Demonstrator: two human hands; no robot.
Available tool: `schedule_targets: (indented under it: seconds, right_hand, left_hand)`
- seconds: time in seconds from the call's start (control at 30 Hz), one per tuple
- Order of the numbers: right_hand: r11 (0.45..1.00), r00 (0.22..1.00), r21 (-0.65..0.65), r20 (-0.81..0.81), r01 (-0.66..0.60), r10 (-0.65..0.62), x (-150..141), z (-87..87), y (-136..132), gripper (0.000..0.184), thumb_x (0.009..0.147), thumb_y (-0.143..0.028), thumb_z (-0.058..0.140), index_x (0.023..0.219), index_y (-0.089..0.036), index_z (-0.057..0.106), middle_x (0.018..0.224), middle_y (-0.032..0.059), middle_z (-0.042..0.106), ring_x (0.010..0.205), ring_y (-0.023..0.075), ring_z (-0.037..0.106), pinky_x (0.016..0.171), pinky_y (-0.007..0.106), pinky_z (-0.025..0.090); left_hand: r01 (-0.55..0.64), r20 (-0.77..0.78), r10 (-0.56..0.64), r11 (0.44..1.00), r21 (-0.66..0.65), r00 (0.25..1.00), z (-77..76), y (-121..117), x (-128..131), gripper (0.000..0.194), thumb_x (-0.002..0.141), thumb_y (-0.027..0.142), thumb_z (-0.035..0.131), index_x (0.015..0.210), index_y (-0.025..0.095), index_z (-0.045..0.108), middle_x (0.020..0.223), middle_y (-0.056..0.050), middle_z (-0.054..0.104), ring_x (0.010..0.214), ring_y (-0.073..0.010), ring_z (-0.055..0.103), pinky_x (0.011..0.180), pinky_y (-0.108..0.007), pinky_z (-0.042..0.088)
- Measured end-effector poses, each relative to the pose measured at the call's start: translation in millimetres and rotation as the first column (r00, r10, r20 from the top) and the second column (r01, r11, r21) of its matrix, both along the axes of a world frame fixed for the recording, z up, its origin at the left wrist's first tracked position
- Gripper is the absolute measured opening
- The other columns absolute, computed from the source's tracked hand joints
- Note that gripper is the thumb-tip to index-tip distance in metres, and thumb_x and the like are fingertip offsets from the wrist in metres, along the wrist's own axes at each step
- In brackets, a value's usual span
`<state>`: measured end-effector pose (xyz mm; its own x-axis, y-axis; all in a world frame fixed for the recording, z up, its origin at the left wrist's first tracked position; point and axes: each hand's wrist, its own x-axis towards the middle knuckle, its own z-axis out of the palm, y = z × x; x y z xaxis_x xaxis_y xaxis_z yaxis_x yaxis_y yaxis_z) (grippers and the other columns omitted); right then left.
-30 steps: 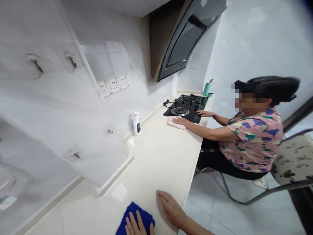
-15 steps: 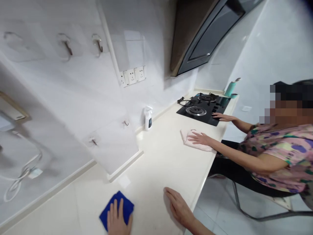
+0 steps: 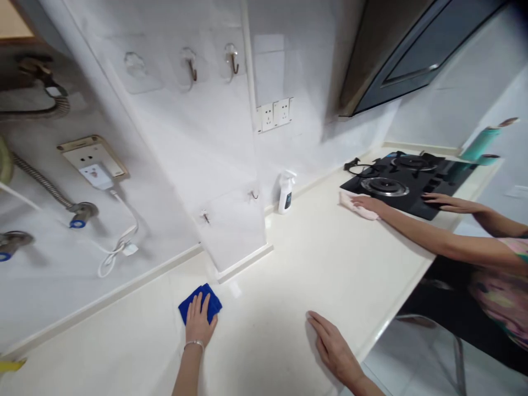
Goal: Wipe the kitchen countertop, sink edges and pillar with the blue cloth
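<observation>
My left hand (image 3: 199,323), with a bracelet on the wrist, lies flat on a folded blue cloth (image 3: 212,304). Its fingers are stretched out over the cloth, which rests on the cream countertop (image 3: 256,352) near the wall corner. To the right, my right hand (image 3: 334,349) rests on its side on the countertop near the front edge. Its fingers are extended close together, and no object shows in them. A white spray bottle (image 3: 285,193) stands upright against the wall, apart from both hands.
At the right, another person's hand (image 3: 369,204) presses a pink cloth (image 3: 350,202) beside the black gas stove (image 3: 416,190); their other hand (image 3: 451,203) touches the stove. A range hood (image 3: 412,60) hangs above. Sockets, hooks, pipes and a looped white cable (image 3: 108,265) are on the walls.
My view has swung left. My left hand and the blue cloth have moved farther from me, toward the back wall. The other person's pink cloth has slid toward the stove and wall.
</observation>
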<state>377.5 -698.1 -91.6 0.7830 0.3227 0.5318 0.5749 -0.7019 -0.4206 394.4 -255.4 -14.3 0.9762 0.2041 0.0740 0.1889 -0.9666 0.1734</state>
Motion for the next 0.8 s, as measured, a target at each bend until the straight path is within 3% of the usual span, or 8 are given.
schedule_targets:
  seconds: [0.13,0.2,0.27,0.37,0.47,0.57,0.8]
  right_hand:
    - [1.000,1.000,-0.029,0.005,-0.011,0.012,-1,-4.3,-2,0.058,0.094,-0.015,0.042,0.151,-0.024,0.033,0.146,0.0111,0.050,0.131,0.0245,0.050,0.104,0.044,0.052]
    - [0.999,1.000,-0.043,0.011,-0.014,0.015,-1,-6.9,-3,0.059,0.094,-0.016,0.042,0.152,-0.024,0.031,0.146,0.0113,0.049,0.131,0.0251,0.050,0.104,0.045,0.052]
    - [0.998,1.000,-0.057,0.014,-0.013,0.014,-2,-8.6,-2,0.059,0.095,-0.018,0.042,0.152,-0.024,0.031,0.147,0.0112,0.048,0.131,0.0257,0.051,0.104,0.045,0.051]
    - [0.996,1.000,-0.091,0.019,-0.005,0.007,-3,-9.1,-1,0.059,0.095,-0.021,0.043,0.153,-0.023,0.031,0.148,0.0109,0.048,0.130,0.0263,0.051,0.102,0.044,0.052]
    - [0.992,1.000,-0.124,0.022,0.009,-0.006,-4,-8.3,-2,0.059,0.094,-0.023,0.044,0.152,-0.023,0.033,0.148,0.0105,0.047,0.129,0.0266,0.053,0.101,0.042,0.053]
    - [0.990,1.000,-0.142,0.014,0.018,-0.016,-4,-7.5,-3,0.059,0.094,-0.025,0.045,0.152,-0.024,0.035,0.149,0.0094,0.047,0.127,0.0269,0.055,0.099,0.041,0.055]
    - [0.984,0.999,-0.175,-0.033,0.023,-0.029,-6,-3.1,-5,0.060,0.093,-0.024,0.046,0.152,-0.023,0.035,0.150,0.0097,0.047,0.126,0.0277,0.056,0.094,0.039,0.059]
  left_hand:
    - [-0.056,-0.092,0.053,0.998,-0.027,0.994,13.3,17,3,0.069,0.083,0.051,0.059,0.145,0.025,0.044,0.158,-0.009,0.036,0.148,-0.0283,0.027,0.123,-0.052,0.022]
    - [-0.146,-0.090,0.146,0.989,-0.004,0.985,9.4,7,3,0.064,0.091,0.051,0.043,0.148,0.021,0.039,0.159,-0.011,0.034,0.149,-0.0285,0.025,0.122,-0.054,0.024]
    - [-0.248,-0.063,0.250,0.968,0.038,0.966,0.6,-10,4,0.059,0.097,0.041,0.027,0.149,0.013,0.036,0.158,-0.014,0.033,0.149,-0.0308,0.024,0.122,-0.057,0.024]
    - [-0.322,0.009,0.322,0.942,0.091,0.947,-11.1,-32,8,0.059,0.097,0.033,0.021,0.151,0.009,0.028,0.160,-0.014,0.028,0.150,-0.0336,0.018,0.123,-0.060,0.016]
    - [-0.269,0.042,0.266,0.958,0.100,0.963,-12.9,-31,23,0.057,0.096,0.032,0.023,0.150,0.014,0.031,0.159,-0.008,0.032,0.150,-0.0300,0.022,0.125,-0.054,0.017]
    - [-0.202,0.047,0.198,0.975,0.092,0.979,-10.0,-13,53,0.056,0.096,0.033,0.025,0.150,0.020,0.033,0.159,-0.002,0.033,0.149,-0.0258,0.025,0.126,-0.050,0.018]
    - [-0.158,0.048,0.155,0.984,0.077,0.987,-8.8,23,124,0.056,0.096,0.032,0.025,0.149,0.021,0.036,0.159,-0.002,0.035,0.149,-0.0260,0.024,0.125,-0.050,0.018]
